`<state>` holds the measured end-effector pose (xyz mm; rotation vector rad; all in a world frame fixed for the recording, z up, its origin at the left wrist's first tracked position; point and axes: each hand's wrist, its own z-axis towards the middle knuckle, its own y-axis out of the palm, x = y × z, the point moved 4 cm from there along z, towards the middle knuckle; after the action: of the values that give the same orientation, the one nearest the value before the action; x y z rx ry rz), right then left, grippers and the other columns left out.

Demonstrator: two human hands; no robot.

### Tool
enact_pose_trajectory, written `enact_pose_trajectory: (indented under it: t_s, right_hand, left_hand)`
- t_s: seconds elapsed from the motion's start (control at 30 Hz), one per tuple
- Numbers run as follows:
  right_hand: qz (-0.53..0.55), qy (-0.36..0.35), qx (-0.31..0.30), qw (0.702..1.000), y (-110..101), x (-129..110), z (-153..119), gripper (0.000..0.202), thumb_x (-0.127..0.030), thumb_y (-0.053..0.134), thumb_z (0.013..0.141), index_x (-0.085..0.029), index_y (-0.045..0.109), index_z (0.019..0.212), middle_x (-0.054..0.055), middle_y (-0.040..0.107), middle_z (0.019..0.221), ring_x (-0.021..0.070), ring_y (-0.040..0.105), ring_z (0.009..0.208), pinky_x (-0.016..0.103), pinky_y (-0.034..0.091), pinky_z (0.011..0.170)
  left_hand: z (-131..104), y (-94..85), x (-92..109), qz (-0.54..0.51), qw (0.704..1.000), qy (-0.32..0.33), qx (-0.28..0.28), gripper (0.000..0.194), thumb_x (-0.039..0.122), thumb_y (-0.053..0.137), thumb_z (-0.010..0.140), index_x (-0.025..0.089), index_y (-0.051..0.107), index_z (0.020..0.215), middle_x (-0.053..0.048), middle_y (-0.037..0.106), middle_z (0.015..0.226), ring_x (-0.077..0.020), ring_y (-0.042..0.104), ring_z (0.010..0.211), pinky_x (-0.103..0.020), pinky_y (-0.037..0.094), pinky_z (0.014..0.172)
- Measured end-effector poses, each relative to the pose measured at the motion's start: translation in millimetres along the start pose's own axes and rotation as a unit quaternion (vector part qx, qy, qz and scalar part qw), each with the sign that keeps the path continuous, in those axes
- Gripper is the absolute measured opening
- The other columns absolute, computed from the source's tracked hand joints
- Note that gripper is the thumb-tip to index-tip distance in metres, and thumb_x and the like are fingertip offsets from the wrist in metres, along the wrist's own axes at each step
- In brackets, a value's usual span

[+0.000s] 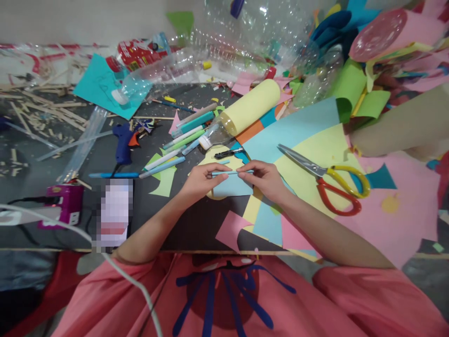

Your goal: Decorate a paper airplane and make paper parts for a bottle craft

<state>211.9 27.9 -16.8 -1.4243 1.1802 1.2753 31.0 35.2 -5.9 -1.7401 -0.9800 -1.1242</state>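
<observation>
A small light blue paper piece (232, 186) lies on the dark table over a pale yellow cut-out. Both my hands hold its upper edge, which looks folded or rolled into a thin strip. My left hand (199, 180) pinches the left end of that edge. My right hand (265, 178) pinches the right end. Scissors (328, 178) with yellow and red handles lie open just right of my right hand, on yellow and blue sheets.
A blue glue gun (122, 142) and several markers (182, 140) lie to the upper left. A yellow paper roll (250, 106), clear plastic bottles (157, 75) and heaps of coloured paper crowd the back and right. A purple power strip (65, 203) sits at left.
</observation>
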Motion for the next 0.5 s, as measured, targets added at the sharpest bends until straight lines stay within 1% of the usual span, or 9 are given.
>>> enact_pose_trajectory:
  t_s: [0.07, 0.17, 0.27, 0.37, 0.5]
  right_hand:
    - [-0.007, -0.010, 0.007, 1.000, 0.2, 0.0, -1.1, 0.017, -0.040, 0.080, 0.070, -0.023, 0.078, 0.072, 0.002, 0.073, 0.072, 0.0135, 0.057, 0.061, 0.030, 0.043, 0.060]
    - [-0.023, -0.024, 0.011, 0.999, 0.8, -1.0, -3.2, 0.011, -0.035, 0.077, 0.073, -0.023, 0.078, 0.072, 0.002, 0.075, 0.075, 0.0142, 0.060, 0.063, 0.029, 0.044, 0.059]
    - [-0.042, -0.021, 0.010, 0.999, 0.7, -2.2, -4.7, 0.013, -0.036, 0.076, 0.075, -0.024, 0.078, 0.080, 0.002, 0.077, 0.080, 0.0137, 0.060, 0.062, 0.028, 0.044, 0.056]
    - [-0.045, -0.009, 0.007, 0.999, 0.2, -2.5, -5.0, 0.018, -0.038, 0.075, 0.077, -0.024, 0.079, 0.085, 0.003, 0.078, 0.084, 0.0145, 0.062, 0.066, 0.029, 0.046, 0.059]
    - [-0.048, -0.005, -0.002, 0.999, 0.7, -2.3, -4.9, 0.017, -0.038, 0.073, 0.077, -0.022, 0.078, 0.077, 0.003, 0.078, 0.080, 0.0158, 0.064, 0.067, 0.030, 0.047, 0.063]
  left_hand:
    - [-0.1, 0.4, 0.3, 0.001, 1.000, 0.006, 0.004, 0.030, 0.040, 0.068, 0.075, 0.015, 0.079, 0.087, -0.005, 0.077, 0.082, -0.0108, 0.057, 0.059, -0.020, 0.044, 0.053]
    - [0.5, 1.4, 1.8, 0.008, 1.000, 0.026, -0.001, 0.027, 0.039, 0.065, 0.079, 0.016, 0.079, 0.084, -0.005, 0.078, 0.085, -0.0149, 0.066, 0.071, -0.021, 0.050, 0.062]
    - [1.0, 0.6, 2.2, 0.011, 0.999, 0.038, 0.001, 0.025, 0.037, 0.065, 0.080, 0.017, 0.079, 0.085, -0.005, 0.079, 0.088, -0.0167, 0.069, 0.078, -0.021, 0.052, 0.068]
    - [0.6, -0.6, 1.9, 0.011, 0.999, 0.047, 0.004, 0.025, 0.037, 0.065, 0.080, 0.017, 0.080, 0.087, -0.005, 0.079, 0.090, -0.0168, 0.070, 0.079, -0.021, 0.052, 0.069]
    - [-0.7, -0.5, 2.0, 0.017, 0.998, 0.052, 0.003, 0.025, 0.037, 0.066, 0.079, 0.017, 0.080, 0.088, -0.005, 0.079, 0.088, -0.0145, 0.067, 0.071, -0.021, 0.049, 0.063]
